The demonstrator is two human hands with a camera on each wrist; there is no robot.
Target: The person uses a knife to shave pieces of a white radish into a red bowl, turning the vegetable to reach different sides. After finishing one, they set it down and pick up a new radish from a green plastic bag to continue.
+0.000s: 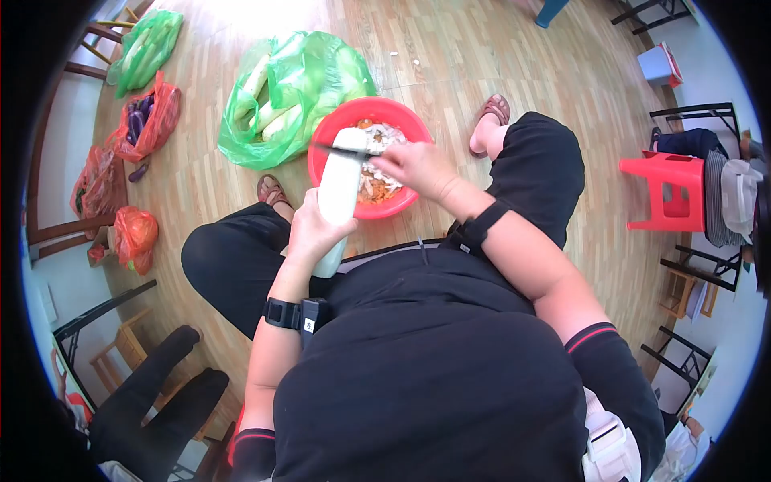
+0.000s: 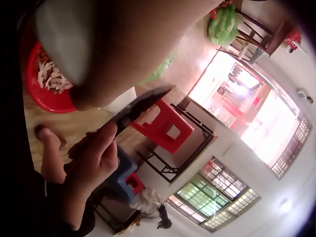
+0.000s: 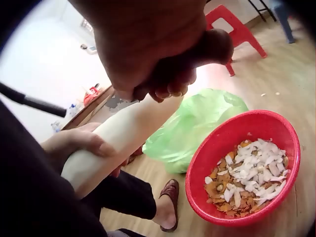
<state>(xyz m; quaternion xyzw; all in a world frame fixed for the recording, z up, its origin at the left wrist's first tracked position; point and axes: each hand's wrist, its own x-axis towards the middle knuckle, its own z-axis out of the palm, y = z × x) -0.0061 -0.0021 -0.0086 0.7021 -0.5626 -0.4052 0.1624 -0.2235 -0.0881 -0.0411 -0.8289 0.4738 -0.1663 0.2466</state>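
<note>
A long, peeled-looking white radish (image 1: pixel 340 186) slants up from the lap toward a red basin (image 1: pixel 414 122). My left hand (image 1: pixel 312 231) grips its lower part, the thumb lying across it. My right hand (image 1: pixel 419 167) holds a knife (image 2: pixel 143 104) by its dark handle (image 3: pixel 210 52). In the head view the blade lies across the radish near its upper end. White strips (image 3: pixel 261 163) and orange-brown peelings (image 3: pixel 223 201) fill the bottom of the basin. The right hand covers the radish's far end in the right wrist view.
A green bag (image 1: pixel 299 96) of long pale vegetables stands beside the basin. Farther left are a red bag of eggplants (image 1: pixel 144 120), other red bags (image 1: pixel 135 233) and another green bag (image 1: pixel 146 50). A red stool (image 1: pixel 665 191) is at the right. Sandalled feet (image 1: pixel 491 120) flank the basin.
</note>
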